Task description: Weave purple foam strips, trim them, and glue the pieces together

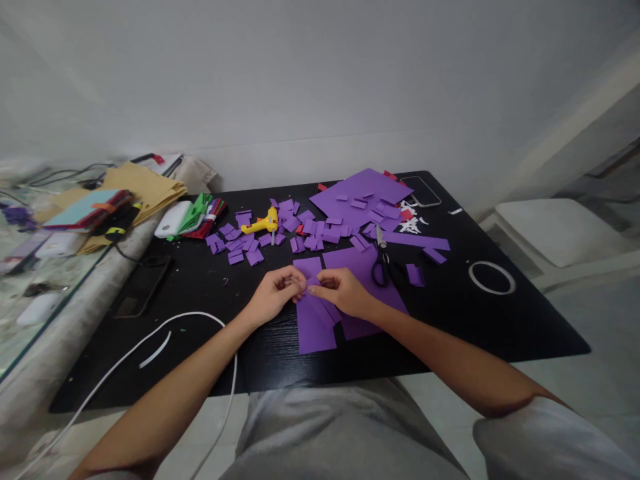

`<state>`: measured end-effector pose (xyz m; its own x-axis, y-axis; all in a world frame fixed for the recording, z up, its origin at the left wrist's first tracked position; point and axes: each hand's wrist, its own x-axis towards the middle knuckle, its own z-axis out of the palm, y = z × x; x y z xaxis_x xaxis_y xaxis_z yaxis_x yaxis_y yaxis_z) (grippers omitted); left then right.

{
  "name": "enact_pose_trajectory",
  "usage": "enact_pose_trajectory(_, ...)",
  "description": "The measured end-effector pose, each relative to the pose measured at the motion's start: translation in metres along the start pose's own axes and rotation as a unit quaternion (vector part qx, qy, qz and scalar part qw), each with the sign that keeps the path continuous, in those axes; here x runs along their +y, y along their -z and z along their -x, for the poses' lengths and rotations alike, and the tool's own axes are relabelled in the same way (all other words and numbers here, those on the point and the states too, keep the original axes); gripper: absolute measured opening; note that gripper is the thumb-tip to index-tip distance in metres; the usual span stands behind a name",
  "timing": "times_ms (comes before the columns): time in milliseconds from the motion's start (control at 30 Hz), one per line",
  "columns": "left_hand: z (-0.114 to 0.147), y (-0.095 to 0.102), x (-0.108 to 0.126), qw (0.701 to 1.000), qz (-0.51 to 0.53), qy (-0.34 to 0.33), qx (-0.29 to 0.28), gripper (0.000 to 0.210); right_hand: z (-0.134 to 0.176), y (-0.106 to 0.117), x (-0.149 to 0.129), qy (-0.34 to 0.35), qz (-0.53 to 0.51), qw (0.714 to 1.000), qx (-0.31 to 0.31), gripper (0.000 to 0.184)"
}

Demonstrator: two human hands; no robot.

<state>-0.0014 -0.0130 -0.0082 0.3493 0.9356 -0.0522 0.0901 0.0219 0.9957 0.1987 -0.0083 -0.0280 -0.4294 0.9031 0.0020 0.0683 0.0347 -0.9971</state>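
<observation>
Right now I have a narrow purple paper strip [321, 308] between my two hands, at the middle of the surface [500, 320], toward its near edge. My right hand [343, 291] pinches the strip near its upper end, and my left hand [280, 291] seems to grip that end too, though my fingers hide the exact hold. Under them lie a narrow purple sheet [315, 337] and, just to its right, a wider sheet [367, 320]. The black-handled scissors [382, 261] rest partly over the wider one's far right corner. Beyond, folded purple pieces [250, 243] spread across the surface, with a yellow glue gun [263, 223] among them. A large purple sheet [363, 183] lies by the far edge, white scraps [410, 225] near its right side. A pale ring [493, 278] sits near the right edge, and a dark phone [143, 287] near the left.
</observation>
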Motion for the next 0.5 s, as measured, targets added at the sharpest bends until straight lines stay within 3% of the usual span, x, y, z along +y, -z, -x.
enact_pose_trajectory(500, -0.0026, 0.0090, -0.0060, 0.999, -0.025, -0.005, -0.019, 0.012, 0.0012, 0.0034, -0.0080, 0.006, 0.011, 0.999, 0.033, 0.027)
